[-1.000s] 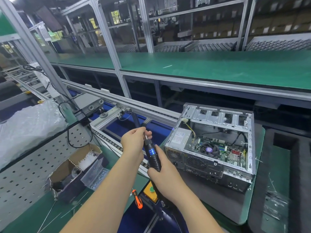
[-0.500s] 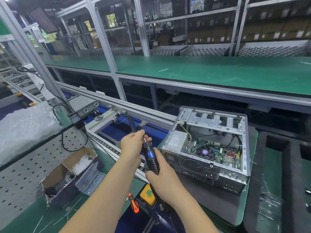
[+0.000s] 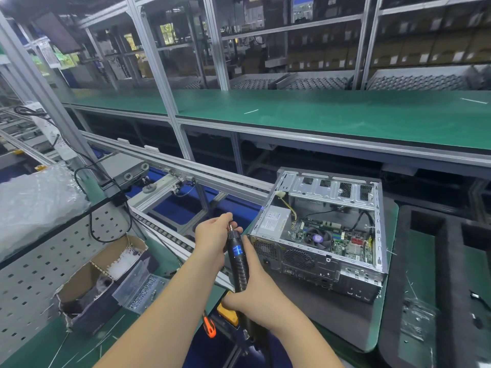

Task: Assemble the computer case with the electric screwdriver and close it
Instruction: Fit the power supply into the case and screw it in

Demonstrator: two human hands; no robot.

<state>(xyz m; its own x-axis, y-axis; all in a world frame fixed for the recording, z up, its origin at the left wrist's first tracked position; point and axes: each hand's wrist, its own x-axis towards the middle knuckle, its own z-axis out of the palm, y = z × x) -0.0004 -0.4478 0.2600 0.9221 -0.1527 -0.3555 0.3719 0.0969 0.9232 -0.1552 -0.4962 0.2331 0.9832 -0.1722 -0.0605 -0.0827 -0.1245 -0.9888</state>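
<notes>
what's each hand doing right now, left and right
Left hand: fingers pinch the tip of the electric screwdriver.
Right hand: grips the lower body of the same screwdriver.

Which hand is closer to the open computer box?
The right hand. It grips the electric screwdriver just beside the computer case; the left hand pinches the screwdriver's tip, farther left.

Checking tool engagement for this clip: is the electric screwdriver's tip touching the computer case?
Apart. The head view shows the electric screwdriver held upright by the right hand, its tip at the left hand, with a gap to the computer case.
</notes>
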